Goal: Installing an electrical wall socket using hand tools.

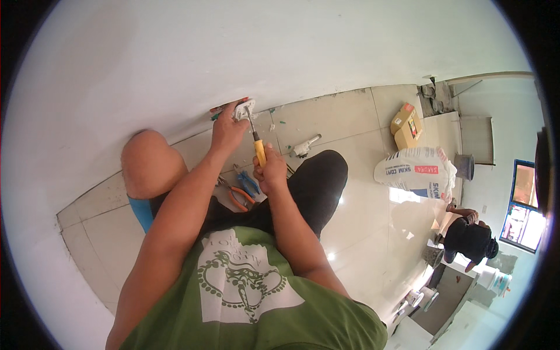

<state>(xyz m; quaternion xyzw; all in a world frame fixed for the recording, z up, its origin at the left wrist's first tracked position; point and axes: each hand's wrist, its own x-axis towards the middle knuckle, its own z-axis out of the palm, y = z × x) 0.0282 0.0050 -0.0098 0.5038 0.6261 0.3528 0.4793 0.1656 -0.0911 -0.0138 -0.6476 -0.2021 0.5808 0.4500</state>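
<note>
At the left we see the pale wall (146,64), and in front of it the bare left knee (150,163). Next comes the left hand (228,128), reaching up to the foot of the wall, its fingers and thumb closed on the edge of a white frame (246,108). We see something red beside the fingertips, too small for us to name, and we cannot tell whether the frame touches the wall. Below the hands, on the floor tiles (344,116), lie orange-handled pliers (239,198) and, just beside them, a blue-handled tool (249,184).

Then we come to the screwdriver (260,153). Its long axis runs from the right hand (270,170) upward and slightly left, with the tip end at the white frame; whether it sits in a screw we cannot tell. The right hand is wrapped around the yellow handle. The frame lies beyond that hand, up and to its left, so the left hand is the nearer one. The two hands are apart, joined only by the tool's line.

Farther right we find a small white tool (304,147), a large bag (408,172), a yellowish box (406,126) and, well apart, another person (468,239).
</note>
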